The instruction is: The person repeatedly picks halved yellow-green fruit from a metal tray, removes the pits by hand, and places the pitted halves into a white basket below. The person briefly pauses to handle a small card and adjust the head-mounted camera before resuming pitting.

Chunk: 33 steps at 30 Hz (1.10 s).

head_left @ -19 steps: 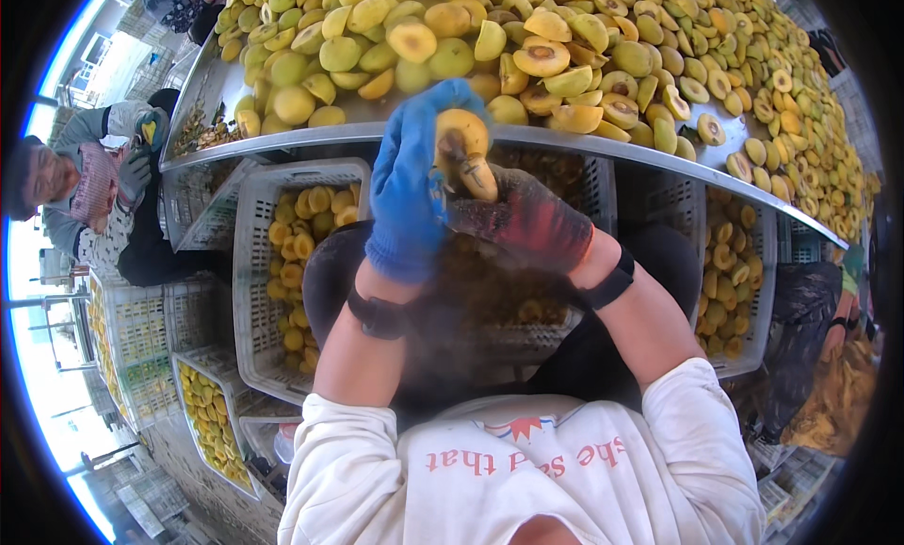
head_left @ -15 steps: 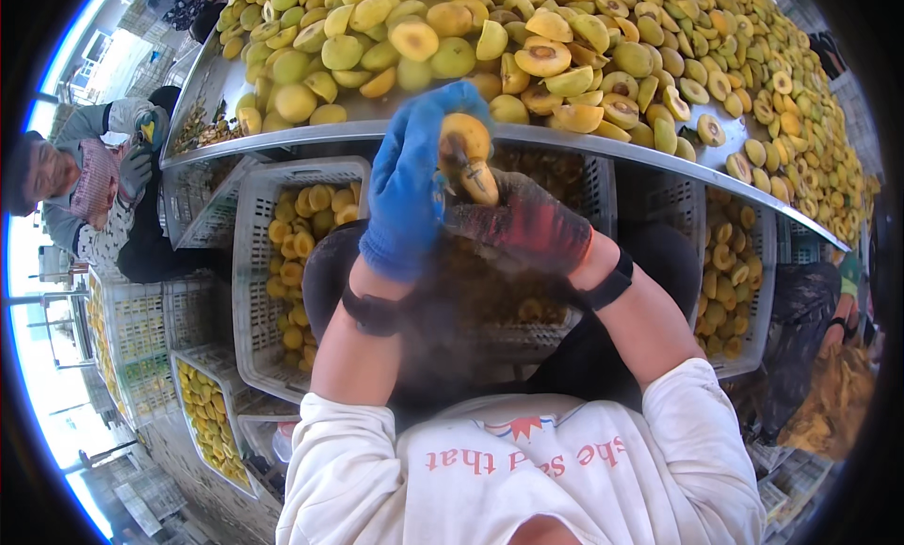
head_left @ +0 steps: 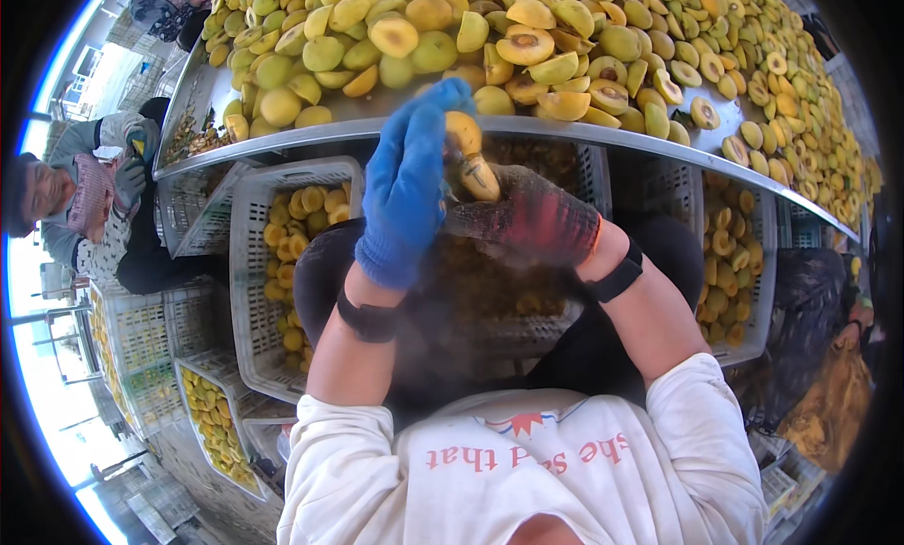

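Note:
In front of my chest both gloved hands are raised close together, just below the metal table edge. My left hand [head_left: 405, 187], in a blue glove, is closed around a yellow stone fruit [head_left: 460, 131], which looks like an apricot or a peach. A dark, red-patched glove covers my right hand [head_left: 532, 217]. Its fingers grip a short tool with a pale wooden handle [head_left: 479, 178], and a dark part of it meets the fruit. The working tip is hidden, so its exact kind cannot be told.
A metal table [head_left: 311, 133] bears a heap of halved yellow-green fruit [head_left: 527, 46]. Below it stand a left crate [head_left: 247, 291] and a right crate [head_left: 758, 310], both holding fruit halves. Another crate lies between my legs. A co-worker [head_left: 104, 187] sits at the left.
The fruit shows less beside my left fingers, and the tool handle still points at it. Both hands stay together. The whole view has shifted slightly.

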Available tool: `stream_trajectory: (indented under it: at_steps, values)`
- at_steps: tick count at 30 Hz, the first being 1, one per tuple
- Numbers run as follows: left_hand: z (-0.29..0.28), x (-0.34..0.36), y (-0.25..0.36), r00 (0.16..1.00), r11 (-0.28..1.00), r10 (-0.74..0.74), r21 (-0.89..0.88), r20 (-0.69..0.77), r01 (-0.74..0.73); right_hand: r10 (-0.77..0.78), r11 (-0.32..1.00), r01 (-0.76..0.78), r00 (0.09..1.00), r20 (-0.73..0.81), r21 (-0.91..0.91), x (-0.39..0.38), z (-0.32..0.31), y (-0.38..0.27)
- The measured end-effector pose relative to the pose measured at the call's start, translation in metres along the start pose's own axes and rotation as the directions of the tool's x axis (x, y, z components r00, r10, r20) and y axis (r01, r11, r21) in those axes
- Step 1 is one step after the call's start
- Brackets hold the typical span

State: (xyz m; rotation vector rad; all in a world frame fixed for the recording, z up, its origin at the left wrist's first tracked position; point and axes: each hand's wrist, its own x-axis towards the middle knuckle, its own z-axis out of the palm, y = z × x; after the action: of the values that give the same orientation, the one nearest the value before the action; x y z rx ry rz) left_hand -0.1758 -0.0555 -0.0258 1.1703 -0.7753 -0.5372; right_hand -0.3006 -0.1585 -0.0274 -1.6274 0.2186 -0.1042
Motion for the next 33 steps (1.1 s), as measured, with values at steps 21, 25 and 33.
stream_trajectory:
  at_steps: [21, 25, 33]
  values:
    - [0.0, -0.007, 0.0, 0.99, 0.954, -0.127, -0.265, 0.059, 0.138, 0.058, 0.945, -0.092, 0.992, 0.116, 0.313, -0.006, 0.004, 0.019]
    - [0.005, -0.005, 0.0, 0.998, 0.945, -0.024, -0.323, 0.061, 0.043, 0.145, 0.908, -0.168, 0.985, 0.089, 0.384, -0.008, 0.003, 0.0]
    - [0.0, -0.007, -0.01, 0.994, 0.973, -0.107, -0.207, 0.006, 0.106, -0.207, 0.934, 0.168, 0.974, -0.094, -0.316, 0.002, 0.005, 0.02]
